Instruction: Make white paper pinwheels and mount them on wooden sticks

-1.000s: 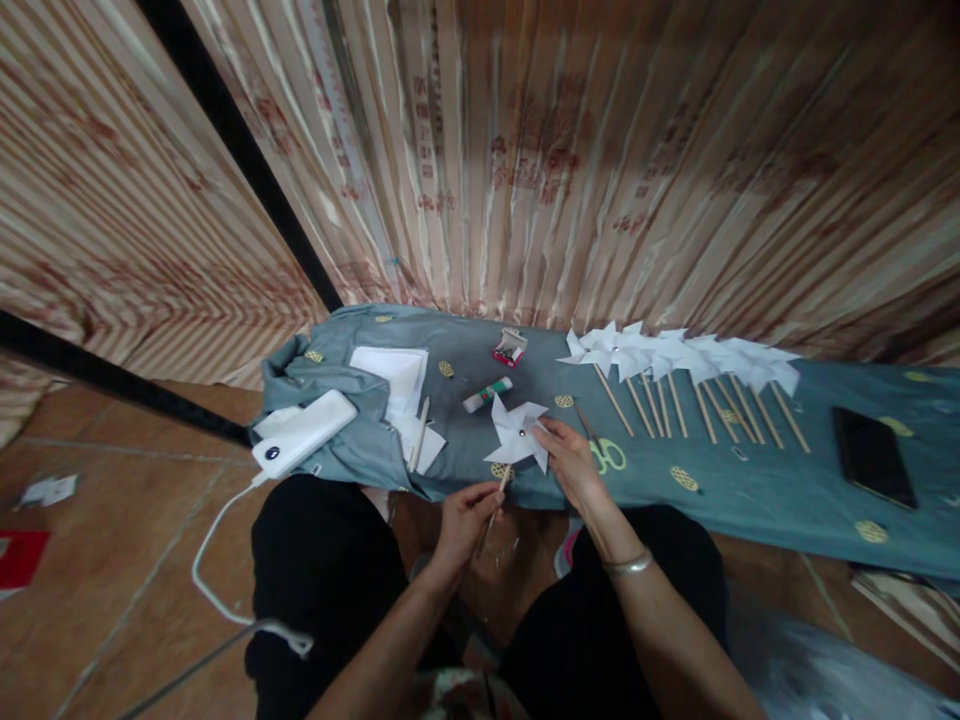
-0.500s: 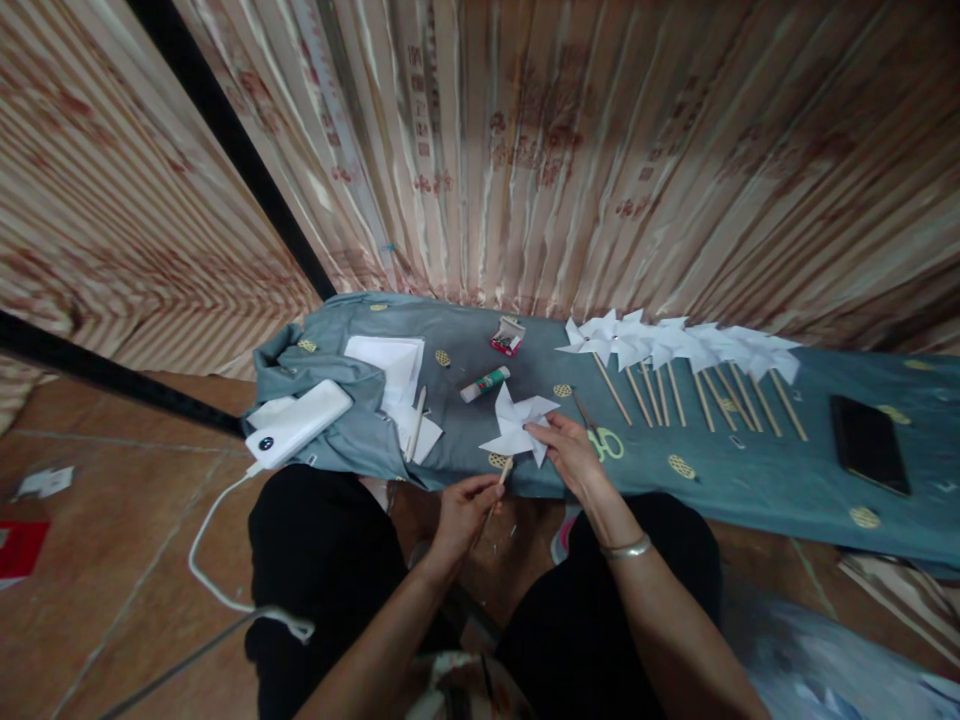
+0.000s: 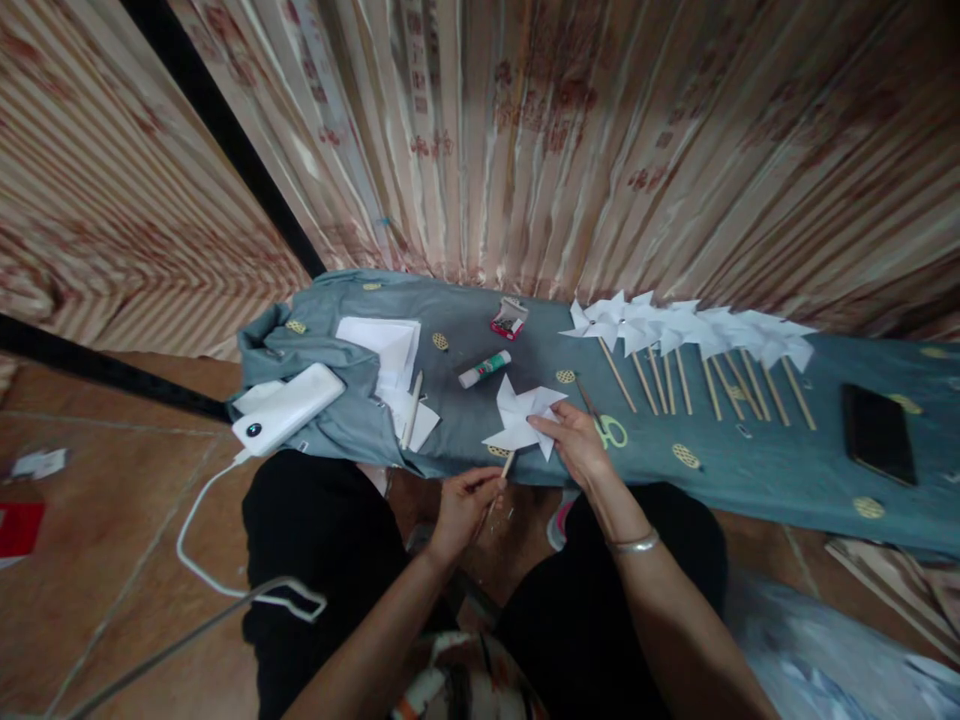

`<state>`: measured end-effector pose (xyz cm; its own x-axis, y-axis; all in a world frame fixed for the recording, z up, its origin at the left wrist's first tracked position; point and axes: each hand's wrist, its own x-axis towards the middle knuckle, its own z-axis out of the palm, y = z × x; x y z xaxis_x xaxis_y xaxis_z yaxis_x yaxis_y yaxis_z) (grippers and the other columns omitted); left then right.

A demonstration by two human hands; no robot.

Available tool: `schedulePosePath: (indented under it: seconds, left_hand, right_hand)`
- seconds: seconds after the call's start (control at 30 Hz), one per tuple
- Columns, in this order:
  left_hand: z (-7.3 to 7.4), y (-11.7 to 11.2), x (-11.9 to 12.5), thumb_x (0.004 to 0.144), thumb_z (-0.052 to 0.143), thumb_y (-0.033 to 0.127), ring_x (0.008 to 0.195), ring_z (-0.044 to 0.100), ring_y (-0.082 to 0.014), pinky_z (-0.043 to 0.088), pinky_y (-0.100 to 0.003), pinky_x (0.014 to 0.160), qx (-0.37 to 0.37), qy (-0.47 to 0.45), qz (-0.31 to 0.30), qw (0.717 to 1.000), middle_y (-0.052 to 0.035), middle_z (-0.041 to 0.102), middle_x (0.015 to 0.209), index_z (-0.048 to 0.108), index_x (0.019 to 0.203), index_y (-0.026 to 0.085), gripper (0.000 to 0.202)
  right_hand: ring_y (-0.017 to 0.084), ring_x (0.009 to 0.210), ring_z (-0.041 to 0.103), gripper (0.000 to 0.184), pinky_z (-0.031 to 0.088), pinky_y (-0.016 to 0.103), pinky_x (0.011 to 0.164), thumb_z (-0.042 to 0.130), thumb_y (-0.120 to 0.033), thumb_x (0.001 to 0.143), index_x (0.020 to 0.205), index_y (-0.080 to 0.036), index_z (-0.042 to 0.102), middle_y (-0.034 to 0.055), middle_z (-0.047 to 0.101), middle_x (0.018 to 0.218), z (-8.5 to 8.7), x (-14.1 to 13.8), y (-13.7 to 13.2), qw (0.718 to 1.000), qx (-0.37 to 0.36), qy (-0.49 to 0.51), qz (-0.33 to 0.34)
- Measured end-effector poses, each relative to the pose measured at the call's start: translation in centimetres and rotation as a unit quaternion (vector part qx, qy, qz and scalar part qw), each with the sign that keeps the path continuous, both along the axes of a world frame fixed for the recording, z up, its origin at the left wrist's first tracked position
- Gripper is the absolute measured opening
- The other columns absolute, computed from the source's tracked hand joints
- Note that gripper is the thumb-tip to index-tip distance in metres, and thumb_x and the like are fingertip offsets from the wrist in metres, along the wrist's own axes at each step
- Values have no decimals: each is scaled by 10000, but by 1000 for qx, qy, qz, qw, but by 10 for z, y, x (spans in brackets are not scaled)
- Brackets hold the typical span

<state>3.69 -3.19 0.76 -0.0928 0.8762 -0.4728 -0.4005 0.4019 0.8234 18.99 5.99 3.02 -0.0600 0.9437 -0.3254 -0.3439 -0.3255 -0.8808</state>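
Between my hands is a white paper pinwheel (image 3: 519, 418) above the front edge of the cloth-covered table (image 3: 637, 455). My left hand (image 3: 466, 510) is closed around a thin wooden stick (image 3: 508, 465), whose upper end meets the pinwheel's underside. My right hand (image 3: 574, 440) pinches the pinwheel at its right side, near the centre. Just right of that hand lie scissors with light green handles (image 3: 611, 431). A glue stick (image 3: 484, 369) rests behind the pinwheel, with a small open red box (image 3: 509, 318) of small items farther back.
Several pinwheels on sticks (image 3: 705, 330) lie in a row at the back right. A dark phone (image 3: 877, 433) is at far right. White paper (image 3: 390, 345), a pale pen-like tool (image 3: 412, 410) and a white power bank (image 3: 289, 410) with a cable lie left.
The view has shifted slightly, so the table sits higher in the picture. Both hands keep hold of the stick and pinwheel, with the right hand's grip nearly the same.
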Motion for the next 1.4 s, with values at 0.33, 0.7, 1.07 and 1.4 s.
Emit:
schedulePosePath:
  seconds: [0.33,0.7,1.07,1.4]
  left_hand:
    - [11,-4,3,474,888,368,508,584,-86,489,-214,563,-55,-72,-24,996,-19,695,623,775,789,149,400]
    - [12,-8,5,460,880,375,545,584,-95,485,-224,592,-61,-41,-26,997,-23,716,648,785,761,165,379]
    - [8,-4,-1,473,866,351,514,540,-84,439,-209,563,-41,-27,-17,999,0,682,575,786,745,176,333]
    - [11,-6,-7,513,850,355,517,535,-96,428,-219,552,-28,-1,-23,999,4,659,560,783,772,169,326]
  right_hand:
    - [184,698,697,415,552,306,735,908,-317,452,800,-207,711,-8,753,748,4,-1,-3,1000,14,24,-10]
    - [161,595,655,396,542,305,671,907,-310,431,715,-190,659,-27,715,652,1,-7,-1,999,-8,7,-53]
    - [180,698,688,454,547,302,726,902,-382,457,812,-195,690,13,747,742,6,0,0,999,-9,17,-48]
    - [202,747,712,470,559,281,618,795,-589,577,826,-202,701,45,751,773,8,10,-1,998,-45,27,-27]
